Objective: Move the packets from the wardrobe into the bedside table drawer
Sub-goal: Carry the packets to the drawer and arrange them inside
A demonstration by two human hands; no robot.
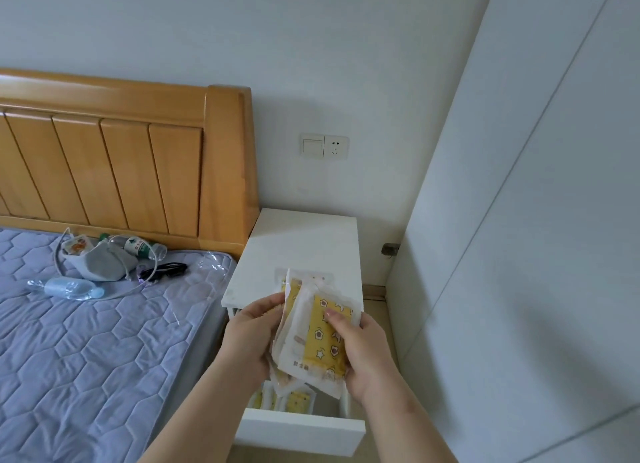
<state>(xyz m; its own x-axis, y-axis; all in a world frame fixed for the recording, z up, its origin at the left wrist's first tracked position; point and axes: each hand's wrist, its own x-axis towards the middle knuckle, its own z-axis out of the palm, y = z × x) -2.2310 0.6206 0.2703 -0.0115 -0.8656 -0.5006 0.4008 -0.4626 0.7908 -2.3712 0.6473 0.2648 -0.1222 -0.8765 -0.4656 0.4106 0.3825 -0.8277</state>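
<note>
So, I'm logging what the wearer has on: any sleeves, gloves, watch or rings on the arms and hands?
None visible. The left forearm and right forearm are bare down to the frame's edge, no sleeve in view. The left hand and right hand are ungloved, with no watch, bracelet or ring showing.

Two bare arms rise from the bottom edge and meet above the open drawer (298, 432). The left forearm (194, 414) comes in from the drawer's near-left, and the right forearm (415, 424) from its near-right. The left hand (254, 331), over the drawer's left side, grips the left edge of a stack of packets (318, 345), with its thumb along the top and its fingers curled behind. The right hand (362, 353), over the drawer's right side, holds the stack's lower right part, its thumb pressed flat on the front packet and its fingers hidden underneath. Both wrists look roughly straight, and both hands are held above the drawer's front panel.
</note>
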